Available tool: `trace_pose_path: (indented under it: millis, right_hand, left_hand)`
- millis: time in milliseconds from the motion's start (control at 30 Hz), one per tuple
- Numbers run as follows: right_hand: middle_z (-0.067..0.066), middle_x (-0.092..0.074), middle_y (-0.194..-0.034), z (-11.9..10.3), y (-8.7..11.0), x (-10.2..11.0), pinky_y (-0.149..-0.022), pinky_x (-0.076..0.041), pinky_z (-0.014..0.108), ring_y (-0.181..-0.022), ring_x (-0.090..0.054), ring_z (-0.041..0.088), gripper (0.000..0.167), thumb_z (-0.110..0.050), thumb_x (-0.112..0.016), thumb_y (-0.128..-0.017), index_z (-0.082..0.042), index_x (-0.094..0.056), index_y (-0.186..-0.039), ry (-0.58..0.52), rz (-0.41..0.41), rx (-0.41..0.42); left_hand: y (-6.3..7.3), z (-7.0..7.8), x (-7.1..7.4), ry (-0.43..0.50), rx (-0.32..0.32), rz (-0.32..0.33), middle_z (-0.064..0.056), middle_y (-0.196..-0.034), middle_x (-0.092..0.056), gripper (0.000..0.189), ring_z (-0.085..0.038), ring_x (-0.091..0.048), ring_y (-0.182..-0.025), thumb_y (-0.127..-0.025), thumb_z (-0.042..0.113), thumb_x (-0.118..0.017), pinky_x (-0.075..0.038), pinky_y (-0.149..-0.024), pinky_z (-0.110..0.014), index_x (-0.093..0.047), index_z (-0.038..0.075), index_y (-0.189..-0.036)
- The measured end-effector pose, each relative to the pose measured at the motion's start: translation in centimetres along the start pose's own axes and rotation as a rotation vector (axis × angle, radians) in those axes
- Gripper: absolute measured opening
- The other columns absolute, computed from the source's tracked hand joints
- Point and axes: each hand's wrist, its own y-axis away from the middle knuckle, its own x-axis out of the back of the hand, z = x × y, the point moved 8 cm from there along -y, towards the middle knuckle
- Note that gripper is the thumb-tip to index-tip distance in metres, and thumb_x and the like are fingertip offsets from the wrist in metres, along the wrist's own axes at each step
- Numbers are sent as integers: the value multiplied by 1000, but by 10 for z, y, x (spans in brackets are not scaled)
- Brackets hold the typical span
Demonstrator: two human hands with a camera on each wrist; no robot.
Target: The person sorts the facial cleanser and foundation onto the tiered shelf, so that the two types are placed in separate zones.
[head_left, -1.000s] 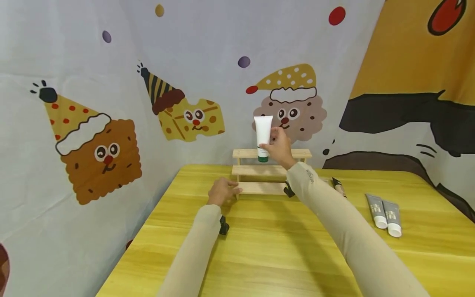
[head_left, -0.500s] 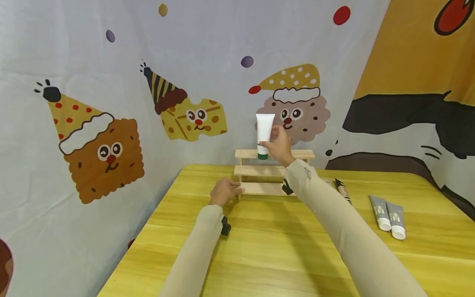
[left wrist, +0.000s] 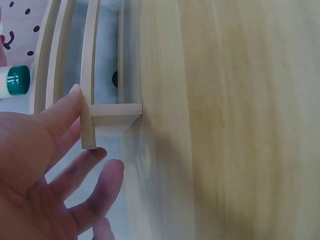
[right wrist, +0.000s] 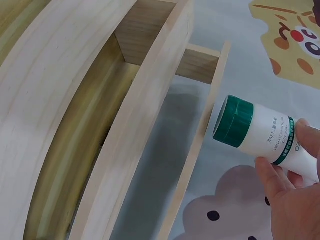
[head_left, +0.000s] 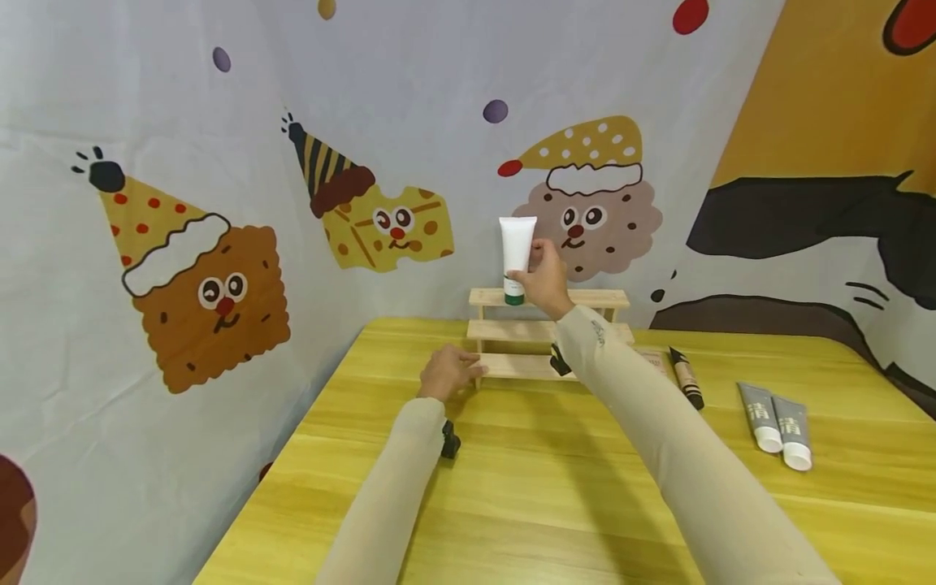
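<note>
A white cleanser tube (head_left: 517, 248) with a green cap points cap-down in front of the upper tier of the three-tier wooden rack (head_left: 512, 329). My right hand (head_left: 548, 280) pinches it between thumb and fingers near the cap end. Seen from the right wrist, the green cap (right wrist: 233, 121) is close to the top board (right wrist: 205, 122); whether they touch I cannot tell. At the rack's lowest tier, my left hand (head_left: 448, 371) holds the left end. In the left wrist view, the thumb lies against the board (left wrist: 88, 75) and a fingertip is at its end.
Two grey tubes with white caps (head_left: 777, 426) lie side by side on the right of the wooden table (head_left: 526, 496). A dark-and-beige tube (head_left: 686, 378) lies nearer the rack, by a partly hidden pinkish item (head_left: 653, 360). A cartoon-printed cloth (head_left: 409, 89) hangs behind.
The right hand has carried the cleanser tube slightly left and a little up relative to the rack. The left hand stays at the lowest tier's end. The head view has shifted a little.
</note>
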Motion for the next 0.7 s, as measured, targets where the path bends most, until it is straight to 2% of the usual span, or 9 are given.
trace_pose_path:
  millis: [100, 200, 433, 700]
  right_hand:
    - [22, -57, -129, 1, -2, -4, -91, -53, 49, -107, -66, 38, 61, -5, -80, -83, 1, -45, -132, 2, -4, -7]
    - [21, -57, -128, 2, -4, -6, -90, -53, 49, -106, -66, 37, 62, -6, -81, -83, 0, -45, -132, 7, -10, -1]
    - [20, -59, -128, 3, -7, -7, -90, -53, 48, -105, -65, 35, 62, -7, -82, -82, 0, -44, -131, 35, -8, -23]
    - [20, -59, -125, 5, -9, -12, -91, -52, 48, -106, -64, 36, 62, -7, -83, -81, -1, -44, -130, 58, -15, -36]
  left_hand:
    - [2, 1, 1, 3, 4, 4, 5, -126, -67, 37, -23, -66, -100, -87, 45, -75, -42, -63, -32, -74, 28, -120]
    - [3, 1, 0, 14, 6, 5, 5, -125, -68, 37, -26, -62, -117, -87, 45, -75, -44, -69, -34, -74, 28, -120]
    - [2, 2, -1, -1, 19, -4, 5, -125, -68, 35, -24, -64, -112, -88, 44, -74, -39, -62, -31, -74, 29, -120]
    - [0, 1, -1, -12, 21, -5, 6, -123, -69, 36, -21, -67, -91, -88, 44, -74, -33, -54, -31, -74, 29, -120]
